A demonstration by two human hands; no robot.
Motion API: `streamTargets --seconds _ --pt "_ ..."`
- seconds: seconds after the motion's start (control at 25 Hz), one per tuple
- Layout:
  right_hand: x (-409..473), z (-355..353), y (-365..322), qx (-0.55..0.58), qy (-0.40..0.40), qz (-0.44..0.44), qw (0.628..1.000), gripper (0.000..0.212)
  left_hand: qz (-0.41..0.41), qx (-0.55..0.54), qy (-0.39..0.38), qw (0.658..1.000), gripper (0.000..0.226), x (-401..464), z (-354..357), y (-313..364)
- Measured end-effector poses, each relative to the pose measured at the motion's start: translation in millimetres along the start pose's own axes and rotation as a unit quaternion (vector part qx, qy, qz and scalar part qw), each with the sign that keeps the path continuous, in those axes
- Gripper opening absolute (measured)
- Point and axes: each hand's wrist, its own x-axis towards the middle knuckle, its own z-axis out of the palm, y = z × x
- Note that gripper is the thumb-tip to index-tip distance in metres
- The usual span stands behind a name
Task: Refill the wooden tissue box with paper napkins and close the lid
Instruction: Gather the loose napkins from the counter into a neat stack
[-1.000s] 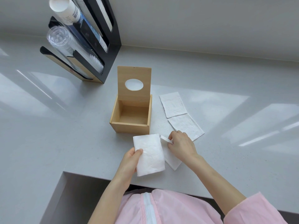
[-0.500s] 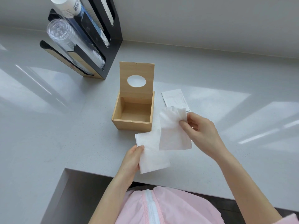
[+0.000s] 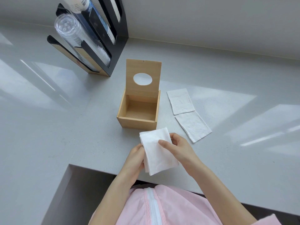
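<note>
The grey tabletop [image 3: 48, 127] lies bare on the left, its front edge stepping back beside the person. A black cup dispenser [image 3: 97, 38] leans at the far left. The wooden tissue box [image 3: 138, 114] stands mid-table — lid [image 3: 143, 69] upright, inside empty. Two napkins [image 3: 186, 114] lie just right of it. Near the front edge, the left hand [image 3: 133, 161] and right hand [image 3: 178, 148] grip a napkin stack [image 3: 157, 153].

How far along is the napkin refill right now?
Done: the lid stands open, but the wooden box is empty inside. In hand: the left hand and right hand hold a small stack of napkins. Left: two napkins on the counter, loading, closing the lid.
</note>
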Motion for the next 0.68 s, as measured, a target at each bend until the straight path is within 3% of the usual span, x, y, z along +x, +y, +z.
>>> streamTargets --seconds 0.52,0.68 --pt "10 7 15 -0.022 0.107 -0.015 0.994 0.010 -0.026 -0.073 -0.015 0.997 0.041 5 1 -1" --pt "10 5 21 -0.035 0.107 -0.025 0.993 0.008 -0.010 -0.014 -0.026 1.000 0.024 6 6 -4"
